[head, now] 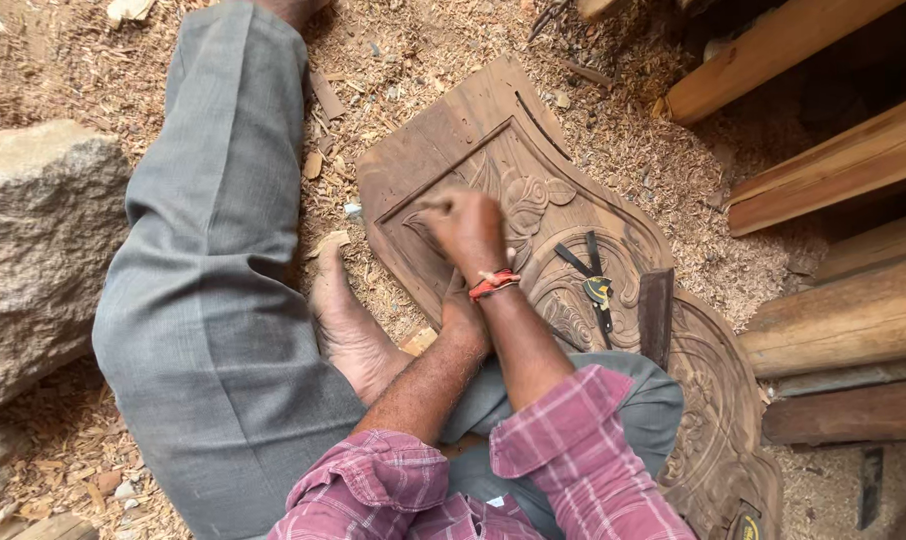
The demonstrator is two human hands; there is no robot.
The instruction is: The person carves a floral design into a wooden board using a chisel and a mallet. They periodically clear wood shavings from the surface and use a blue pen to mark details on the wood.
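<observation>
A dark carved wooden panel [493, 150] with scroll and leaf relief lies on the shavings-covered ground in front of me. My right hand [468, 225], with a red band at the wrist, is curled into a fist and pressed on the panel's recessed middle. It is blurred, and a small pale piece shows at its fingertips; I cannot tell what it is. My left hand [459, 303] lies under my right wrist on the panel and is mostly hidden. My bare foot [345, 322] rests against the panel's left edge.
Black dividers with a yellow joint [593, 285] and a dark flat block [656, 315] lie on the panel to the right of my hands. A large grey rock [33, 250] sits at the left. Timber beams [833, 165] are stacked at the right. Wood shavings [663, 170] cover the ground.
</observation>
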